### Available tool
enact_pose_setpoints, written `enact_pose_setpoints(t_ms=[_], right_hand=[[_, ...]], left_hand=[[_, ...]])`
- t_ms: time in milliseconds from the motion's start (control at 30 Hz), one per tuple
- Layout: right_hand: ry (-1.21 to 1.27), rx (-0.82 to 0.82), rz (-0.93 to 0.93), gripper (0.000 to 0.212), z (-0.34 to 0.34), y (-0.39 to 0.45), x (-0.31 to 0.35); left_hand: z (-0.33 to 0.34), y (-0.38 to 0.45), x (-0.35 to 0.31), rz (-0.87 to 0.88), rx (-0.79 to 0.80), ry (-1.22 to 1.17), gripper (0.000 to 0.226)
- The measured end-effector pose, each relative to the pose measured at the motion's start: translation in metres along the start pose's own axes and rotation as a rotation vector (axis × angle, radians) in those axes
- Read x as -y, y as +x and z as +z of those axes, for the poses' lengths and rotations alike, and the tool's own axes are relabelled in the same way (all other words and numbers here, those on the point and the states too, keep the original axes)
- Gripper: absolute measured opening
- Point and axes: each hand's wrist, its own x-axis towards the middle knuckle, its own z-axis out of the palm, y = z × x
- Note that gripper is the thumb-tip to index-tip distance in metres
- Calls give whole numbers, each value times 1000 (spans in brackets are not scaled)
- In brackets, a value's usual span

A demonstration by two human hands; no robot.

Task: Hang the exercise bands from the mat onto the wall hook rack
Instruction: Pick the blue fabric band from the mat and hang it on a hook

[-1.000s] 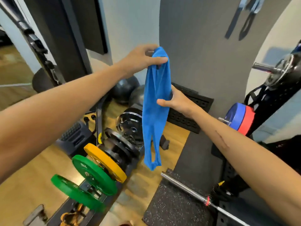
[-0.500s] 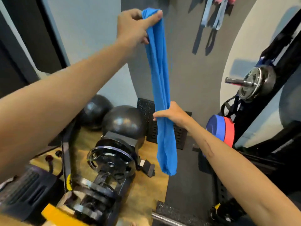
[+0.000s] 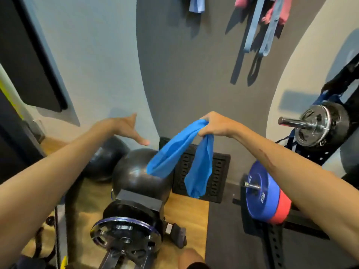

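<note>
Blue band (image 3: pixel 182 152) bunched in right hand (image 3: pixel 217 127), fingers curled round its middle, both ends drooping. Left hand (image 3: pixel 126 127) beside band, fingers straight, holding nothing. Other bands (image 3: pixel 260 30) on wall above band.

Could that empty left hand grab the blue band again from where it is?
Probably yes. The left hand is open and holds nothing, and only open air lies between it and the blue band hanging from the right hand.

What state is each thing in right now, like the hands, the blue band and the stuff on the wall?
Left hand: open, fingers spread, holding nothing.
Right hand: gripping the blue band at its middle.
Blue band: bunched, two loops drooping below the hand, not on the wall.
Hung bands: hanging against the grey wall.
Black balls: resting on the floor.
Blue plate: loaded on a bar.
</note>
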Motion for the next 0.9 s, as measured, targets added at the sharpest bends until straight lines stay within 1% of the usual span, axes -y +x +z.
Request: enact_pose_setpoints(t_ms=[33, 67, 100, 133, 167, 200, 267, 333, 367, 400, 467, 533, 600, 667, 767, 833, 900], right_hand=[[-17, 8, -30, 27, -6, 11, 10], [-47, 9, -63, 19, -10, 23, 18], [-85, 3, -92, 11, -15, 33, 26], [-115, -14, -122, 6, -22, 44, 29], [-137, -31, -143, 9, -31, 53, 29], [-159, -57, -158, 12, -43, 62, 25], [-233, -88, -144, 13, -73, 77, 7], [-352, -96, -115, 12, -104, 93, -21], [-392, -94, -106, 11, -117, 101, -37], [-423, -96, -113, 10, -130, 111, -52], [-443, -108, -123, 16, -157, 131, -76], [-370, -149, -100, 20, -190, 154, -94], [-269, -187, -93, 22, -222, 178, -104], [-219, -238, -109, 24, -246, 202, -106], [-338, -382, -191, 20, -261, 235, -104], [-391, -464, -259, 21, -272, 254, -104], [-287, -520, -316, 26, -290, 269, -99]], left_hand=[[3, 9, -29, 190, -3, -28, 135], [6, 18, -59, 351, 4, -93, 134], [10, 31, -87, 477, 7, -160, 132], [14, 43, -112, 566, -12, -208, 128], [15, 60, -129, 616, -58, -235, 119], [10, 72, -147, 623, -114, -218, 103], [-8, 98, -174, 605, -222, -53, 62], [-30, 121, -203, 580, -211, 154, 24], [-41, 137, -218, 559, -213, 210, 11], [-52, 152, -233, 542, -222, 223, 11], [-70, 183, -265, 527, -255, 213, 21], [-91, 210, -295, 543, -293, 193, 22], [-112, 233, -311, 543, -367, 218, 22], [-137, 252, -321, 519, -452, 285, 22], [-173, 272, -332, 488, -587, 434, 13], [-196, 282, -337, 491, -664, 507, 13], [-219, 288, -341, 497, -730, 601, 13]])
